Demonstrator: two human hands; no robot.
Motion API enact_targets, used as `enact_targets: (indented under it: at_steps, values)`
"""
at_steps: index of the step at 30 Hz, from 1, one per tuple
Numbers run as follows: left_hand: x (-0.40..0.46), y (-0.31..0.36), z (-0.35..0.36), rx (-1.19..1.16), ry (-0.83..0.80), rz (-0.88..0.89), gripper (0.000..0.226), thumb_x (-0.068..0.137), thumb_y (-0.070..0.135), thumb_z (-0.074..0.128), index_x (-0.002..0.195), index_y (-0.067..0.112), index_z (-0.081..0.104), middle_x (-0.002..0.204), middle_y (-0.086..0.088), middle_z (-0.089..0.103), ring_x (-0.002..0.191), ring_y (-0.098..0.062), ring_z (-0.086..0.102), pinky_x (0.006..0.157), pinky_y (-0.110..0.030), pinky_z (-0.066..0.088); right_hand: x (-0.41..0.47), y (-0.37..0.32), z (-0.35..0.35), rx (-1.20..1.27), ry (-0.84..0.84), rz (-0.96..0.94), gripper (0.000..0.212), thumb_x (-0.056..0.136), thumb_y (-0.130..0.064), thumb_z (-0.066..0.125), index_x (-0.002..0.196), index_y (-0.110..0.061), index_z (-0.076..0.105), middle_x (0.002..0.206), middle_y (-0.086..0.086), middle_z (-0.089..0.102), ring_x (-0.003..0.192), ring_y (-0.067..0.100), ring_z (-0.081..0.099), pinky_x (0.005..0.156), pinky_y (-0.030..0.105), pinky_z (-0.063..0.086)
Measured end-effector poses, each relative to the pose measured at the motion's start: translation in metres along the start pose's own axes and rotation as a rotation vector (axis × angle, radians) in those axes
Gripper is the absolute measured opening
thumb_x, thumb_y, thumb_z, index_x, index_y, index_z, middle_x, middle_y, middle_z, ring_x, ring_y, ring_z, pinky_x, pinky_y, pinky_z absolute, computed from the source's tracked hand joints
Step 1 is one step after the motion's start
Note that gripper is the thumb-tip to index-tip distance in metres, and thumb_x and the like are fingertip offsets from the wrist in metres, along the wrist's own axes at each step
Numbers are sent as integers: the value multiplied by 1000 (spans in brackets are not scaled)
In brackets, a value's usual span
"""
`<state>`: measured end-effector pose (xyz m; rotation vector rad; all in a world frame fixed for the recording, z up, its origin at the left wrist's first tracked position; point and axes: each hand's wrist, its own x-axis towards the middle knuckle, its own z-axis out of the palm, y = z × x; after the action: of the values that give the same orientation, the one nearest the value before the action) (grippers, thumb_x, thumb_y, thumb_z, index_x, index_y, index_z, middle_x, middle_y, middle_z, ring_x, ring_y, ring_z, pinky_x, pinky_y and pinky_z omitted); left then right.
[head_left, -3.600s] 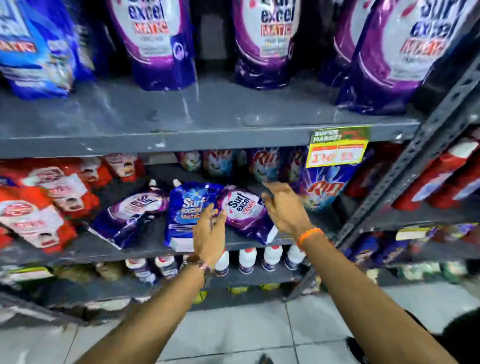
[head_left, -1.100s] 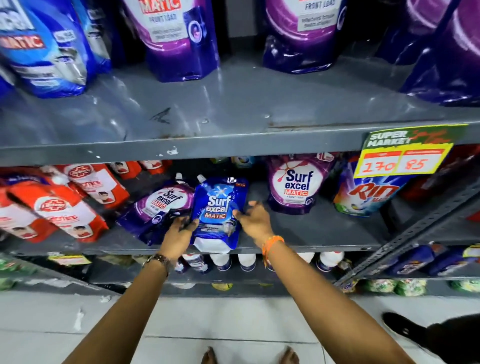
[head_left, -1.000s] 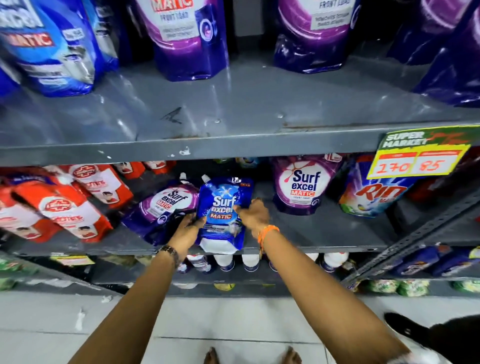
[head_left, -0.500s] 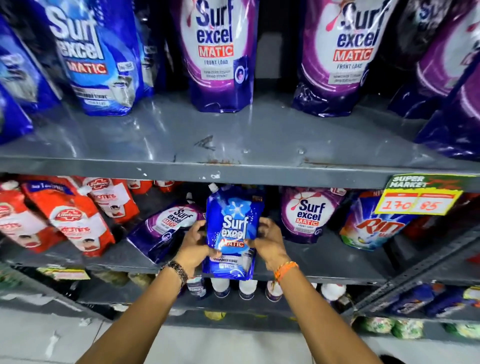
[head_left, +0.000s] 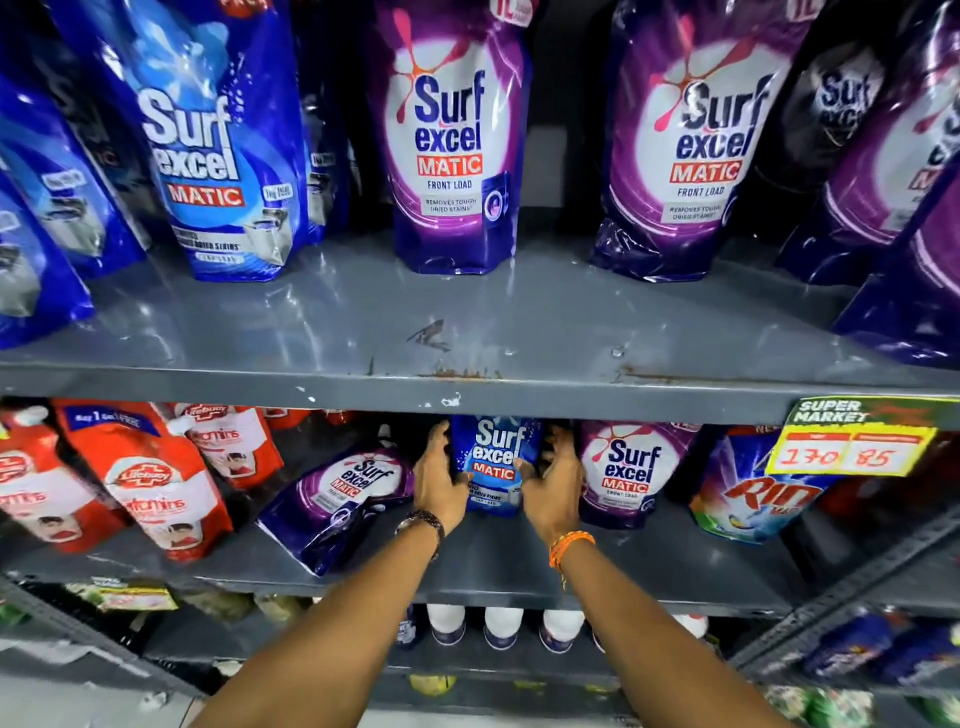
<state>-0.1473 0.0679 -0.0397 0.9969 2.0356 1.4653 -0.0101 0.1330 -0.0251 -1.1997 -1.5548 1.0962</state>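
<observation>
Forearms (head_left: 363, 623) reach up from below, a dark beaded band (head_left: 423, 522) on one wrist, an orange thread (head_left: 569, 545) on the other. The left hand (head_left: 439, 478) and right hand (head_left: 550, 491) clasp the small blue plastic detergent pouch (head_left: 493, 457) by its sides, upright at the grey metal middle shelf (head_left: 649, 561). A tilted purple pouch (head_left: 343, 499) leans just left of it, and a standing purple pouch (head_left: 626, 473) is just right. Above, large blue and purple pouches (head_left: 452, 140) line the upper shelf (head_left: 519, 332).
</observation>
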Motion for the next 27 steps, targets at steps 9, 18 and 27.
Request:
enact_targets:
  at_steps: [9, 18, 27]
  values:
    - [-1, -4, -25, 95, -103, -32, 85, 76, -19, 66, 149, 8, 31, 141, -16, 55, 129, -29, 56, 107, -41, 49, -10, 18, 6, -8, -35, 13, 50, 82, 9, 71, 123, -10, 50, 118, 6, 67, 110, 18, 68, 92, 40, 61]
    - [37, -29, -159, 895, -185, -238, 55, 98, 46, 43, 145, 18, 39, 147, -20, 49, 133, -41, 51, 108, -44, 42, -77, 20, 41, 146, 182, 310, 26, 79, 2, 75, 97, -8, 59, 79, 1, 61, 73, 18, 59, 63, 10, 51]
    - [20, -59, -173, 417, -177, -453, 72, 84, 31, 76, 139, -2, 44, 139, -22, 57, 118, -28, 62, 94, -30, 46, -80, -5, 151, 447, -283, 861, 14, 97, -16, 61, 85, -13, 54, 81, 4, 63, 80, 9, 46, 72, 41, 54]
